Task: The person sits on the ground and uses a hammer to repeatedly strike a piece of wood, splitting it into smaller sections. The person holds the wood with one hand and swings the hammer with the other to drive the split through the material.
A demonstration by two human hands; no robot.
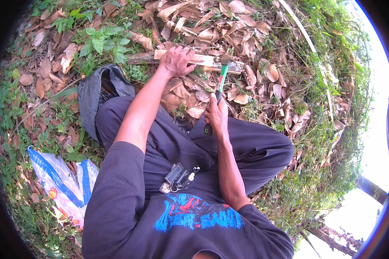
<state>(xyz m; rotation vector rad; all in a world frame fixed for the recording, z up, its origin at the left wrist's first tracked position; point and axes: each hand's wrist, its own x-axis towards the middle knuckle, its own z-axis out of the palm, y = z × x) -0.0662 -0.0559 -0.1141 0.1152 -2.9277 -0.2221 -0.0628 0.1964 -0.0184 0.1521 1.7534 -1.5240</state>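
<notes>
My right hand [217,113] is wrapped round the dark grip of a hammer [222,77] with a green and red handle. The hammer's head is at the right part of a pale strip of wood [205,61]; whether they touch I cannot tell. Beneath the strip lies a weathered grey piece of wood [235,67], flat on the dry leaves. My left hand [176,61] grips the strip near its left end from above, thumb toward the right. Part of the strip is hidden under that hand. No nail can be made out.
A dark plastic bag [90,103] lies open beside my left knee. Farther back on the left is a clear plastic bag with blue stripes [58,177]. Keys with a dark fob [175,175] rest on my lap. Brown leaves and green plants cover the ground around my crossed legs.
</notes>
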